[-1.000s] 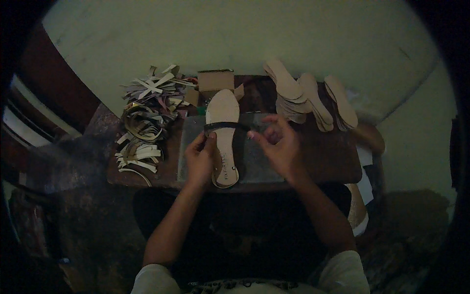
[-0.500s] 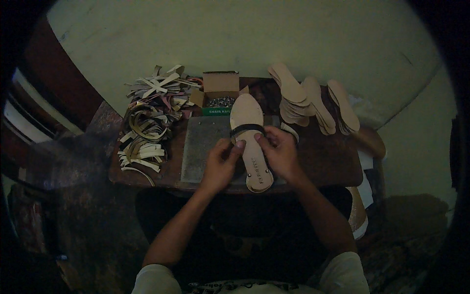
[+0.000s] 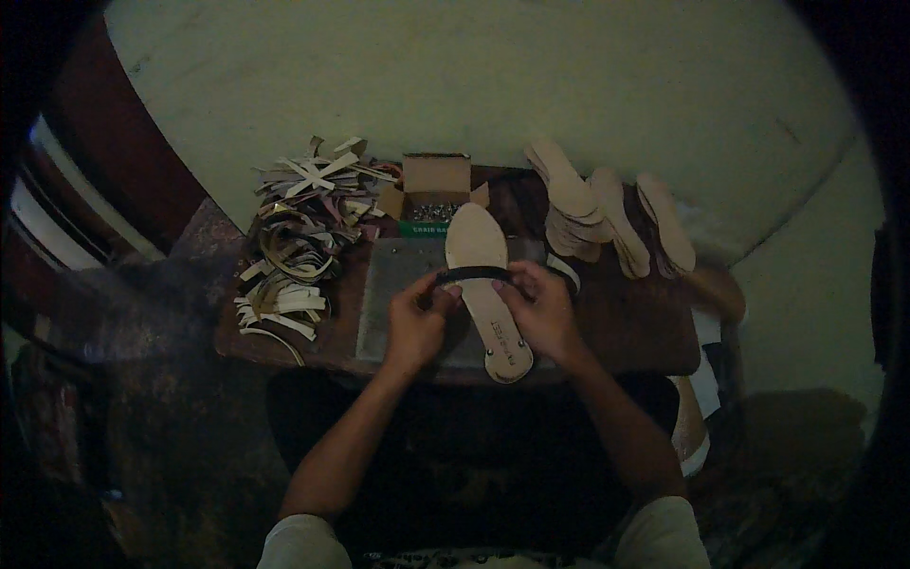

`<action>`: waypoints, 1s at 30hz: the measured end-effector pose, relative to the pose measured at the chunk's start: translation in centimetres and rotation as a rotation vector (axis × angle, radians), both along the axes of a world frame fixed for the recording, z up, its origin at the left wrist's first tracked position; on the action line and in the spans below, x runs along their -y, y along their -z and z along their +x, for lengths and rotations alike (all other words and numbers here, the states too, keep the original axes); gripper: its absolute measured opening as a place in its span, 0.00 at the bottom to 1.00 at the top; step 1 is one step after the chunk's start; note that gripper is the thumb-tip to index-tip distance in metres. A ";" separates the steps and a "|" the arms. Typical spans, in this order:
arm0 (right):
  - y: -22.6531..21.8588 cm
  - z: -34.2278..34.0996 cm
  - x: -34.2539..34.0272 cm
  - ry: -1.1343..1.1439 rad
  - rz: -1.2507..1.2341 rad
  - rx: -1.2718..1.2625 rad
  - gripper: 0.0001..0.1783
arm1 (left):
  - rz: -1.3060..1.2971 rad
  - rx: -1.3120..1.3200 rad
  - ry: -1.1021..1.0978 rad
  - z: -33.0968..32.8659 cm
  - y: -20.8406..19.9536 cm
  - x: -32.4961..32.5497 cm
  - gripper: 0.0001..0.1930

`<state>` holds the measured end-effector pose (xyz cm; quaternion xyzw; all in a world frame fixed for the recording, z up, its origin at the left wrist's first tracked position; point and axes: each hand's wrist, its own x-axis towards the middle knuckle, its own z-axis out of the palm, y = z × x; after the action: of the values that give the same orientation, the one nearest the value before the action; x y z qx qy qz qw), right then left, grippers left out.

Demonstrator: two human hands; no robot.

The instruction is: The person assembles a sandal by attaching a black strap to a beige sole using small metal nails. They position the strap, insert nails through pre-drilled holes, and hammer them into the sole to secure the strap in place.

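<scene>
Tan, flat leather sandal sole [image 3: 485, 289] with a thin black strap [image 3: 472, 275] arched across it, gripped from both sides by two hands.

Well to the left of the left hand [image 3: 415, 324] lies a heap of pale and dark cut leather strips [image 3: 299, 232] on the dark wooden workbench [image 3: 626, 322]. The left hand is curled, its fingertips pinching the strap's left end at the sole's edge, over a grey flat metal plate [image 3: 389, 294]. Just beyond the hands sits an open brown cardboard box of small metal pieces [image 3: 434, 194]. The right hand [image 3: 542, 313] is likewise closed on the strap's right end, touching the sole. Up and right of it lie stacks of tan sole blanks [image 3: 607, 218].
</scene>
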<state>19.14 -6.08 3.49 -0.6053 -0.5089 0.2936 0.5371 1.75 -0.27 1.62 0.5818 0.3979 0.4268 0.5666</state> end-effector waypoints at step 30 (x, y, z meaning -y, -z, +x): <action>0.4 0.3 0.1 -0.197 -0.220 -0.165 0.14 | -0.029 0.042 0.034 0.0 -0.3 -0.1 0.27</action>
<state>19.46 -6.20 3.09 -0.5814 -0.4848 0.4473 0.4763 1.72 -0.17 1.90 0.5711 0.3821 0.4237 0.5902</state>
